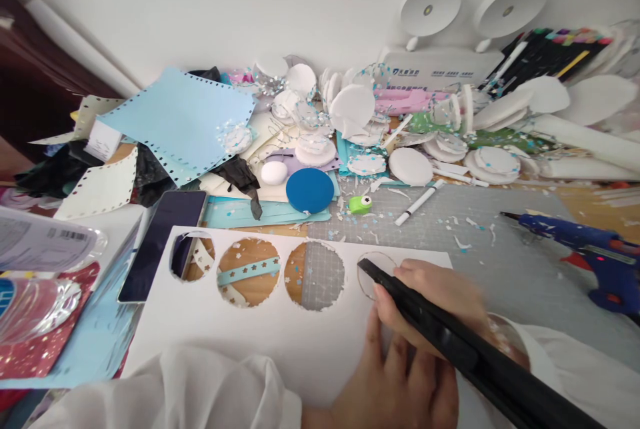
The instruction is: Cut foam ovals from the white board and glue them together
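Observation:
A white foam sheet (260,329) with three round holes cut out lies in front of me. My right hand (440,299) grips a long black cutter (450,336), whose tip rests on a pencilled circle (375,274) to the right of the holes. My left hand (395,382) lies flat on the sheet just below the cutter, fingers spread, pressing the sheet down. White sleeves cover both my arms.
A blue glue gun (585,242) lies at the right on a grey cutting mat (500,242). A dark phone (163,242) sits at the left. A blue disc (310,190), a small green punch (360,203), a white pen (419,202), white foam discs (410,166) and paper scraps crowd the back.

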Demonstrator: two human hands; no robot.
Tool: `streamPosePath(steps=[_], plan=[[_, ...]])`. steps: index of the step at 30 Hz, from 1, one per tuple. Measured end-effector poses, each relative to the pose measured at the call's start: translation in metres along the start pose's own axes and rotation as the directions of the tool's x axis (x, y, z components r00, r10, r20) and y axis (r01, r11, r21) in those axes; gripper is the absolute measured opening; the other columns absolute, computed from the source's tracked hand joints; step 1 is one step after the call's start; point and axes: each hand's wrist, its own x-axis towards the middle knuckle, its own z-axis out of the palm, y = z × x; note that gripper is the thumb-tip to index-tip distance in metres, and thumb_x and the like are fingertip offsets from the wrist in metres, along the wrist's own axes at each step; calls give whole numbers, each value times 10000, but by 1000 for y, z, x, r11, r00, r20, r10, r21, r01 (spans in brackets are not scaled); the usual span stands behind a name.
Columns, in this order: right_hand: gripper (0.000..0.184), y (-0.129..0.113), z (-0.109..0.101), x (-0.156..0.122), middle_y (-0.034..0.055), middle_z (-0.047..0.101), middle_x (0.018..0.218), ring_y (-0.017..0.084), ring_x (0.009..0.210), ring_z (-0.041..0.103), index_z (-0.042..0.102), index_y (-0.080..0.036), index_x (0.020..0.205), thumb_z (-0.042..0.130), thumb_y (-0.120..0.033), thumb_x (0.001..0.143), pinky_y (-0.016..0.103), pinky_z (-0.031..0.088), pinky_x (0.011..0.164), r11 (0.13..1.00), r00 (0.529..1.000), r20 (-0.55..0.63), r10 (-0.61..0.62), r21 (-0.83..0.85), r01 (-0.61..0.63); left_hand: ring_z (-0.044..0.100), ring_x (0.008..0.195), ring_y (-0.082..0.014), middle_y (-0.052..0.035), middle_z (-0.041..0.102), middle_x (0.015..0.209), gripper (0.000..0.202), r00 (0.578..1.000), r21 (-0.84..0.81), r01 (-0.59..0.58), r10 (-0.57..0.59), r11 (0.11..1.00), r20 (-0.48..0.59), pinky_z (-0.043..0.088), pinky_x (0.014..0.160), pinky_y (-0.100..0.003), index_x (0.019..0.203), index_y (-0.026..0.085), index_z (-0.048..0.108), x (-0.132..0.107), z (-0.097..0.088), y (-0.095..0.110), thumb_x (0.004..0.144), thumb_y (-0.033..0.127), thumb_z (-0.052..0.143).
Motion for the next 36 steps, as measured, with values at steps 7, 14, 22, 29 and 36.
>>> streamPosePath(steps=[7, 14, 22, 29, 36], plan=[[262, -12, -4, -5, -33, 469, 453, 123, 392, 432, 433, -243, 583, 470, -249, 842, 290, 339, 424, 994, 983, -148, -105, -27, 102, 599, 1115, -373, -135, 608, 1288, 460, 1000, 47, 3, -2, 999, -12, 354, 973, -597, 1373, 159, 488, 0, 2, 1, 969, 354, 387], [154, -16, -5, -11, -42, 494, 537, 129, 465, 502, 491, -245, 744, 501, -136, 852, 269, 451, 520, 973, 962, -262, -71, 195, 125, 584, 1150, -391, -129, 621, 1276, 406, 1000, 36, -16, 17, 999, -23, 388, 976, -603, 1301, 148, 560, 1, 3, 0, 940, 280, 430], [270, -16, -2, -6, -24, 463, 488, 111, 412, 431, 444, -227, 595, 466, -191, 861, 256, 395, 460, 989, 981, -160, -106, 88, 121, 600, 1121, -397, -171, 593, 1303, 500, 1000, 65, -16, 15, 998, 17, 328, 987, -645, 1421, 126, 423, -2, 4, 3, 964, 322, 373], [280, -17, 6, -7, -35, 458, 513, 100, 470, 458, 391, -222, 572, 473, -142, 827, 233, 395, 509, 980, 972, -174, -157, 95, 175, 602, 1105, -371, -124, 594, 1305, 473, 999, 68, -34, 31, 997, 40, 392, 930, -622, 1421, 160, 422, -3, 12, 6, 975, 293, 342], [281, -19, 7, -8, -31, 457, 483, 120, 434, 461, 400, -233, 578, 467, -187, 847, 254, 397, 482, 987, 980, -174, -99, 107, 119, 544, 1198, -388, -99, 589, 1332, 446, 995, 27, -75, 73, 997, 67, 378, 955, -620, 1383, 160, 487, 0, 6, 2, 975, 272, 347]])
